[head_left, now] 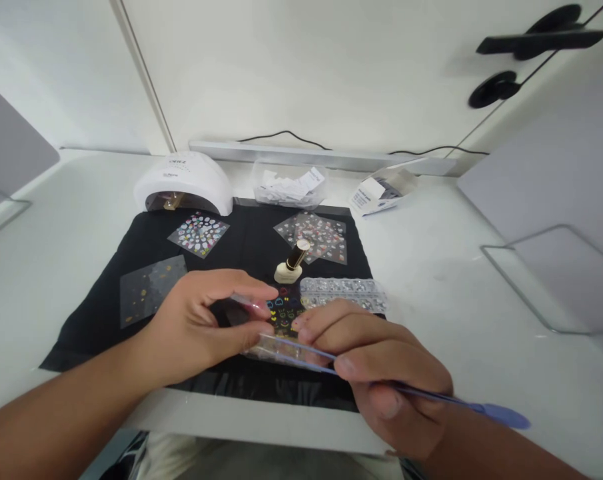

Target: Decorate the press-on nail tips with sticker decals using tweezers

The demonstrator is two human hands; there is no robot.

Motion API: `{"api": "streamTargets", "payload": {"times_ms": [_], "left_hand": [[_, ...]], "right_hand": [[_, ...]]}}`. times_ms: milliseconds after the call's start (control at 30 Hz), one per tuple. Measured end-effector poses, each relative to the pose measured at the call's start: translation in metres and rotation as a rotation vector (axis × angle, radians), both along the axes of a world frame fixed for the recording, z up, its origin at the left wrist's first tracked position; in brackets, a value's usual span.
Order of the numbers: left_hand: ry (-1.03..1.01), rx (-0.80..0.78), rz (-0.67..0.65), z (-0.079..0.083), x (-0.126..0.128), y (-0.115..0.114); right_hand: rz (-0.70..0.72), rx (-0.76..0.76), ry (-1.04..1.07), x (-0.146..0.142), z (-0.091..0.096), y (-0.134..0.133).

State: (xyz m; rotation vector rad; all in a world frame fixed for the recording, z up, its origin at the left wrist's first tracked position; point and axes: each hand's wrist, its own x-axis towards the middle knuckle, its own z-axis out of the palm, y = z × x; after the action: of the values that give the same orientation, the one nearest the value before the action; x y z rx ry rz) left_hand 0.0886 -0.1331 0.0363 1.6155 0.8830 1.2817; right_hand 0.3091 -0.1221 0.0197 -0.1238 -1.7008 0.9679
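My left hand (206, 320) is curled, thumb and fingers around a small glossy pinkish-red thing (255, 307) whose kind I cannot make out. In my right hand (391, 370) are blue-purple tweezers (501, 413), held between thumb and fingers. Their tips reach the left thumb; whether they grip anything is too small to tell. Beneath the hands lies a sticker sheet (284, 315) with neon outline designs, partly hidden. A clear plastic piece (294, 352) shows below the tweezers. Just beyond stands a nail polish bottle (288, 271) with a dark cap.
A black cloth (251, 233) covers part of the white table (431, 267). Around it are sticker sheets (201, 233), a clear rhinestone box (344, 293), a white nail lamp (186, 177), a tub of white packets (288, 187) and an open carton of pads (381, 190).
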Motion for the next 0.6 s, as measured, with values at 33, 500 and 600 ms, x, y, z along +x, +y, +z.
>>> {"api": "streamTargets", "payload": {"times_ms": [33, 500, 600], "left_hand": [[0.019, 0.019, 0.005, 0.0011, -0.0004, 0.0005], [0.083, -0.032, -0.053, 0.0041, -0.002, -0.003], [0.113, 0.01, -0.044, 0.0043, -0.0025, -0.0028]], "right_hand": [[-0.005, 0.001, -0.002, 0.0, 0.0001, 0.0002], [-0.015, -0.028, -0.019, -0.001, 0.0017, -0.0009], [-0.014, -0.073, 0.016, -0.0003, 0.0029, -0.001]]}}
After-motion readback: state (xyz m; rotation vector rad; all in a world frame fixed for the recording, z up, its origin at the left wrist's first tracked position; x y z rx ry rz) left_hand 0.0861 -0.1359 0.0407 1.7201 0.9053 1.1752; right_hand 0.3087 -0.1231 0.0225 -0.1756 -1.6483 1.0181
